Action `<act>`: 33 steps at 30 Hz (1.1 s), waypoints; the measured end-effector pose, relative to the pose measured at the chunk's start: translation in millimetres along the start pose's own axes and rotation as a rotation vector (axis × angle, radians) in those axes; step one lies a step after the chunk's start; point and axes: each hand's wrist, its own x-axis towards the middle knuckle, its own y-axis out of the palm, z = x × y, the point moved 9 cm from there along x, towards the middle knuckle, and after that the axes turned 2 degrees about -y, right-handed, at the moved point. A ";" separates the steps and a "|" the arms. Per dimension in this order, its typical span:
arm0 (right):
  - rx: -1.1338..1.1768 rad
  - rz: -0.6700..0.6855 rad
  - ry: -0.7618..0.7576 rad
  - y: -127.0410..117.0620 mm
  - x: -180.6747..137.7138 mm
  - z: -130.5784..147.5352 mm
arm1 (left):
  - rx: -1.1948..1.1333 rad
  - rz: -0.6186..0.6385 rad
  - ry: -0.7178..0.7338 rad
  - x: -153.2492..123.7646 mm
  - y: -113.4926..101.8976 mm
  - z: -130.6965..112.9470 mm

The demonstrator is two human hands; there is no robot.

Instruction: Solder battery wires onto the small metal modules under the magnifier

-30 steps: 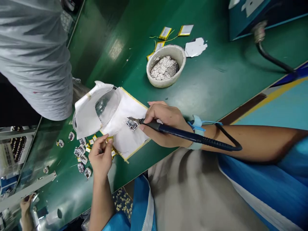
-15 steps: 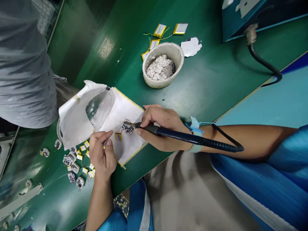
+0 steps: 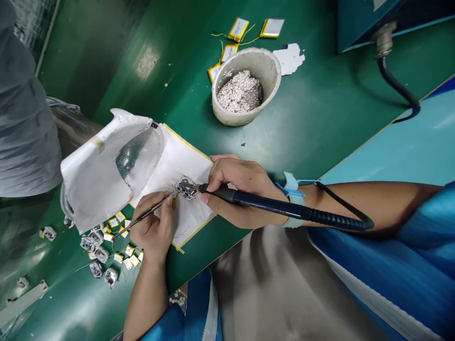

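Note:
My right hand (image 3: pixel 245 189) is closed around a soldering iron (image 3: pixel 270 203), its tip touching or just over a small electronic assembly (image 3: pixel 186 188) on white paper (image 3: pixel 188 218). The iron's dark cord loops back along my forearm. In my left hand (image 3: pixel 154 222), closed by a pinch of thumb and fingers, is a slim dark pair of tweezers (image 3: pixel 145 214), pointing at the assembly's left side. A small yellow-edged battery (image 3: pixel 175 202) lies just below the assembly, partly hidden by my left fingers. A pale blue strap (image 3: pixel 292 199) circles my right wrist.
Left of my hands are several small housings (image 3: pixel 95 270) and yellow-edged batteries (image 3: pixel 133 260). A clear round lens in a white cover (image 3: pixel 95 166) stands beside the paper. Behind sit a bowl of metallic granules (image 3: pixel 245 113), larger batteries (image 3: pixel 272 28) and a blue box (image 3: pixel 359 33). A person's grey sleeve (image 3: pixel 24 118) is left.
Tweezers now show in my left hand, which has come nearer the assembly. The assembly is turned slightly. My right hand still holds the iron there. The view has shifted a little.

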 end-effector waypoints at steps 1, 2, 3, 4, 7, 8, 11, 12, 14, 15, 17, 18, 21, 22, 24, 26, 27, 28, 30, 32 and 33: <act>-0.005 0.003 0.005 0.4 -0.2 -0.7 | -0.026 0.023 -0.001 1.4 6.8 0.5; -0.009 0.006 0.010 0.8 -0.5 -1.4 | -0.048 0.043 0.005 2.8 12.7 0.4; -0.012 0.010 0.014 1.2 -0.8 -2.0 | -0.071 0.054 0.015 4.2 16.9 -0.2; -0.014 0.009 0.016 1.3 -1.0 -2.4 | -0.092 0.056 0.024 5.2 19.3 -0.6; -0.018 0.008 0.010 1.2 -1.4 -2.6 | -0.110 0.055 0.023 6.1 21.2 0.2; -0.017 0.006 0.008 1.0 -1.4 -2.6 | -0.100 0.058 0.015 5.6 21.5 1.1; -0.006 0.009 -0.004 1.4 -1.2 -2.0 | -0.075 0.053 -0.008 3.6 20.1 4.1; -0.001 0.009 -0.007 1.5 -1.2 -1.8 | -0.072 0.042 -0.012 2.9 18.9 4.9; -0.001 0.011 -0.012 2.0 -1.4 -1.4 | -0.059 0.019 -0.023 2.1 16.4 6.4; -0.006 0.014 -0.013 2.5 -1.5 -1.3 | -0.047 0.011 -0.030 1.9 15.4 7.3; -0.020 0.025 -0.008 3.8 -1.9 -1.6 | -0.020 0.002 -0.046 1.5 14.3 9.1; -0.026 0.031 -0.008 4.5 -2.1 -1.6 | -0.010 0.001 -0.053 1.3 14.0 10.1; -0.039 0.050 -0.011 6.5 -2.5 -1.2 | -0.026 -0.013 -0.053 0.7 12.9 11.3; -0.041 0.053 -0.013 6.9 -2.7 -1.1 | -0.032 -0.019 -0.046 0.5 12.5 11.1; -0.045 0.061 -0.012 7.8 -3.1 -1.4 | -0.024 -0.022 -0.041 0.2 12.5 11.0; -0.049 0.065 -0.013 8.3 -3.5 -1.6 | 0.010 -0.011 -0.053 0.0 13.4 12.0; -0.050 0.066 -0.014 8.5 -3.6 -1.6 | 0.030 -0.006 -0.062 -0.2 13.6 12.9; -0.051 0.066 -0.018 8.6 -3.7 -1.3 | 0.046 -0.003 -0.070 -0.4 13.6 13.6; -0.054 0.066 -0.029 9.1 -3.8 -0.5 | 0.055 -0.006 -0.075 -0.8 13.0 14.4; -0.056 0.067 -0.036 9.6 -3.8 0.0 | 0.049 -0.010 -0.074 -1.2 12.5 14.8; -0.055 0.066 -0.037 9.6 -3.7 0.0 | 0.046 -0.009 -0.076 -1.4 12.6 15.1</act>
